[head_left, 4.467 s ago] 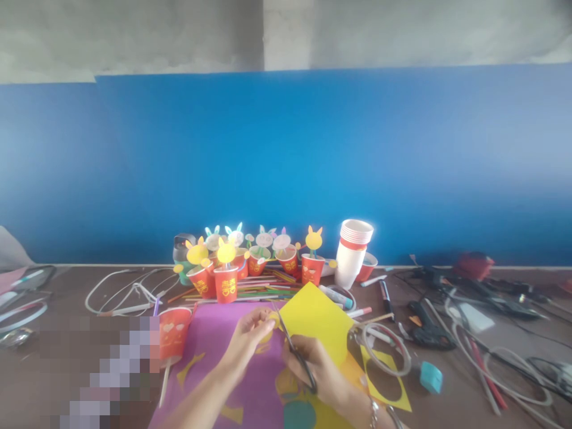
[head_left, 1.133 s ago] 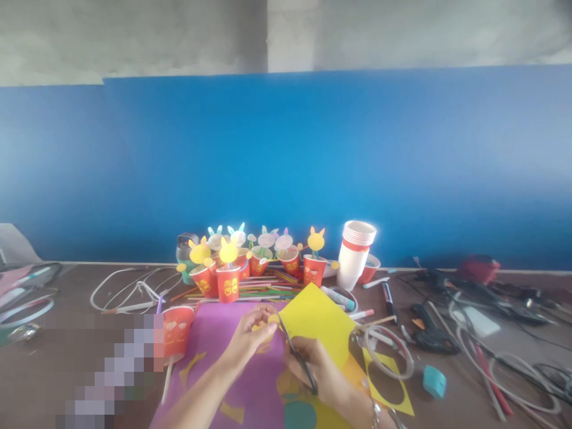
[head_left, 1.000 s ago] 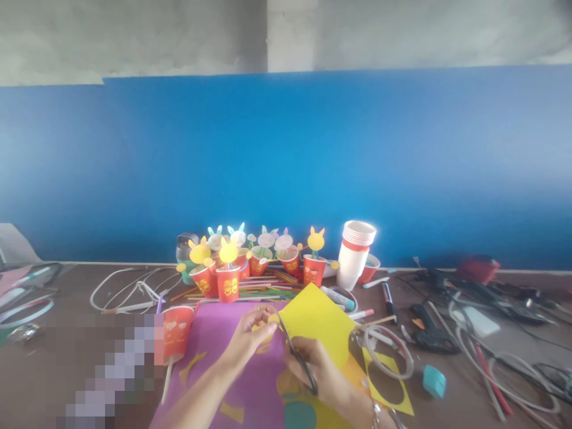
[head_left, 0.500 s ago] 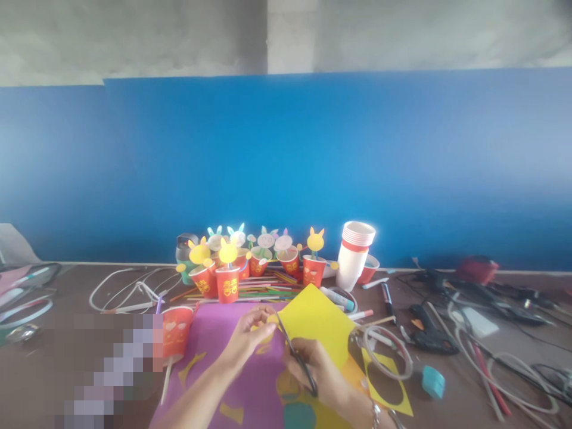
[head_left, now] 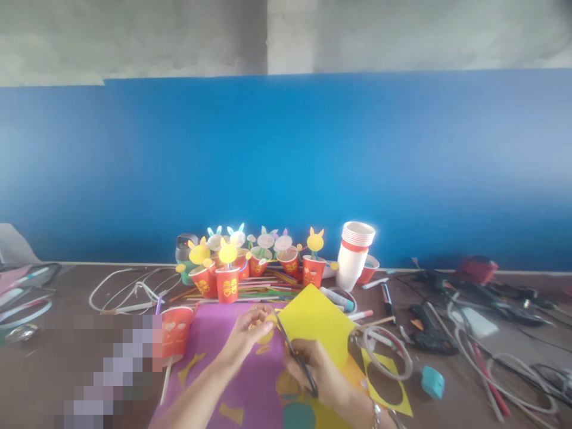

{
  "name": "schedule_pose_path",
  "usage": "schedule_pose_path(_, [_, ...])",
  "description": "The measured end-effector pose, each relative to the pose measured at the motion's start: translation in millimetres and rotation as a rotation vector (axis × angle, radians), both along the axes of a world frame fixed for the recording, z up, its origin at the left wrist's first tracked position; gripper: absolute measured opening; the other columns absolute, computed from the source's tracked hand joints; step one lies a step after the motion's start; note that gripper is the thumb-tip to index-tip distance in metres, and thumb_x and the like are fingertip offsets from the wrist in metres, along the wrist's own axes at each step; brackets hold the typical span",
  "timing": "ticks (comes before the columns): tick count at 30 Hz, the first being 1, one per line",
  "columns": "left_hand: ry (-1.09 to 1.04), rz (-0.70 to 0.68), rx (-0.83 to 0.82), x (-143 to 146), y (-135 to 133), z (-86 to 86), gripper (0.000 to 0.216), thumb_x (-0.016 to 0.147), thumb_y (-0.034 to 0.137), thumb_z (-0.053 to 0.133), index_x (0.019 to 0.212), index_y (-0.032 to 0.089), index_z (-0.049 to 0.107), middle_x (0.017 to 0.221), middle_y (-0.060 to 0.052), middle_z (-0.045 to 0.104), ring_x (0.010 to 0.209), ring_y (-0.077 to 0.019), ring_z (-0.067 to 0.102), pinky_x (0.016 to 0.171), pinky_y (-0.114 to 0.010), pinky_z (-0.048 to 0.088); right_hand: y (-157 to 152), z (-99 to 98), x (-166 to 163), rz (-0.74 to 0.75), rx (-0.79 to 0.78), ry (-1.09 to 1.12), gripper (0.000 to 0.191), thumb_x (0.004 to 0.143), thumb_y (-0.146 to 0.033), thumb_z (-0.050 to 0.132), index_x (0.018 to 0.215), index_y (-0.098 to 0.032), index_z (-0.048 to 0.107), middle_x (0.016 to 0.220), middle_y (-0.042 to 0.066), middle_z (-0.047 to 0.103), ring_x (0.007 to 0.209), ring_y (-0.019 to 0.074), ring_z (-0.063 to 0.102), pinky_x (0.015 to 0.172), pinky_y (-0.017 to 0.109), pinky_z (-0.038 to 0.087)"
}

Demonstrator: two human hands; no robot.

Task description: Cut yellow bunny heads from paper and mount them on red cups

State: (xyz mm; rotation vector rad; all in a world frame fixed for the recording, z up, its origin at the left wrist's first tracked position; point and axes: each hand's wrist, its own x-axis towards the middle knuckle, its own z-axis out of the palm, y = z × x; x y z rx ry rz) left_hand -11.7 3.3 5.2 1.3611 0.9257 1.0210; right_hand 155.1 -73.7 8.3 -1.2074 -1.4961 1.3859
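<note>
My right hand (head_left: pixel 309 364) is closed round the black handles of a pair of scissors (head_left: pixel 292 351), whose blades point up and to the left. My left hand (head_left: pixel 251 330) pinches a small piece of yellow paper (head_left: pixel 267 333) right beside the blade tips. Below both hands lies a purple paper sheet (head_left: pixel 257 393) with yellow scraps (head_left: pixel 231 412) on it. To the right, a larger yellow sheet (head_left: pixel 319 319) lies partly under my right hand. A teal paper circle (head_left: pixel 299 415) shows near the bottom edge.
Red paper cups (head_left: pixel 228 285) with paper animal heads stand behind, beside a white cup stack (head_left: pixel 351 262). A red cup on a stick (head_left: pixel 174 336) lies left. To the right are a yellow sheet with a round hole (head_left: pixel 402 396), a black glue gun (head_left: pixel 431 333) and tangled cables (head_left: pixel 531 396).
Both hands stay almost in place. My left hand and the yellow paper shift very slightly against the scissor blades.
</note>
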Motion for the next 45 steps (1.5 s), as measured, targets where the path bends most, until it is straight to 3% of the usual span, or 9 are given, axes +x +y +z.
schedule_pose_path(13, [-0.047,-0.031,0.030,-3,4,-4.6,0.033,0.066,0.047,0.068,0.058,0.018,0.055,0.096,-0.006,0.060,0.095,-0.0265,0.057,0.084,-0.034,0.041,-1,7.3,1,0.001,-0.005,-0.025,0.033,0.078,-0.035,0.056,0.055,-0.020,0.038,0.044,-0.009,0.033,0.039,0.0046,0.027,0.039,0.020,0.020])
schedule_pose_path(21, [0.036,0.004,0.032,-6,-5,12.6,0.023,0.071,0.039,0.062,0.063,0.018,0.058,0.105,-0.007,0.061,0.097,-0.0251,0.055,0.080,-0.032,0.040,-2,13.0,0,-0.020,-0.019,0.035,0.034,0.075,-0.036,0.057,0.051,-0.021,0.037,0.040,-0.009,0.032,0.036,0.0048,0.028,0.038,0.021,0.022])
schedule_pose_path(25, [0.218,-0.038,0.145,-6,-10,21.8,0.015,0.074,0.032,0.060,0.067,0.018,0.059,0.110,-0.008,0.061,0.106,-0.0256,0.053,0.090,-0.034,0.038,2,14.2,2,-0.144,0.004,0.170,0.035,0.073,-0.044,0.060,0.055,-0.021,0.041,0.040,-0.010,0.030,0.033,0.0052,0.029,0.036,0.020,0.022])
schedule_pose_path(29, [0.524,-0.144,0.365,-2,-13,16.3,0.016,0.069,0.023,0.064,0.057,0.019,0.055,0.103,-0.007,0.062,0.105,-0.0250,0.053,0.095,-0.036,0.035,6,8.3,5,-0.221,0.016,0.164,0.039,0.073,-0.053,0.063,0.063,-0.019,0.047,0.042,-0.010,0.033,0.034,0.0047,0.028,0.035,0.020,0.021])
schedule_pose_path(32, [0.672,-0.090,0.493,-1,-15,9.8,0.008,0.066,0.017,0.065,0.068,0.020,0.058,0.101,-0.006,0.060,0.102,-0.0246,0.051,0.092,-0.037,0.037,6,5.7,5,-0.225,0.015,0.138,0.042,0.072,-0.056,0.065,0.064,-0.018,0.048,0.045,-0.008,0.037,0.036,0.0051,0.031,0.035,0.019,0.023])
schedule_pose_path(35, [0.750,-0.017,0.583,-1,-20,13.8,0.019,0.064,0.011,0.060,0.080,0.021,0.058,0.098,-0.005,0.059,0.099,-0.0236,0.050,0.087,-0.036,0.038,5,7.6,5,-0.232,0.017,0.152,0.045,0.070,-0.058,0.067,0.061,-0.018,0.047,0.047,-0.007,0.037,0.038,0.0049,0.031,0.037,0.019,0.023])
schedule_pose_path(40, [0.917,-0.277,0.587,4,-38,34.5,0.007,0.069,0.018,0.059,0.069,0.022,0.063,0.078,-0.004,0.060,0.084,-0.0221,0.054,0.077,-0.034,0.039,7,9.8,6,-0.246,0.064,0.159,0.044,0.065,-0.054,0.073,0.060,-0.017,0.051,0.050,-0.006,0.040,0.043,0.0062,0.031,0.041,0.020,0.026])
schedule_pose_path(42, [0.980,-0.287,0.566,7,-46,38.1,0.004,0.069,0.021,0.061,0.072,0.021,0.064,0.078,-0.005,0.061,0.086,-0.0238,0.054,0.082,-0.036,0.038,8,8.9,6,-0.251,0.092,0.149,0.043,0.064,-0.053,0.074,0.060,-0.017,0.052,0.052,-0.004,0.043,0.046,0.0078,0.034,0.042,0.021,0.028])
schedule_pose_path(45, [1.016,-0.215,0.565,9,-52,37.4,0.020,0.068,0.022,0.063,0.088,0.019,0.063,0.093,-0.008,0.063,0.097,-0.0263,0.053,0.089,-0.038,0.035,9,8.3,7,-0.258,0.115,0.132,0.043,0.065,-0.055,0.072,0.061,-0.017,0.053,0.053,-0.003,0.044,0.047,0.0089,0.035,0.042,0.022,0.029])
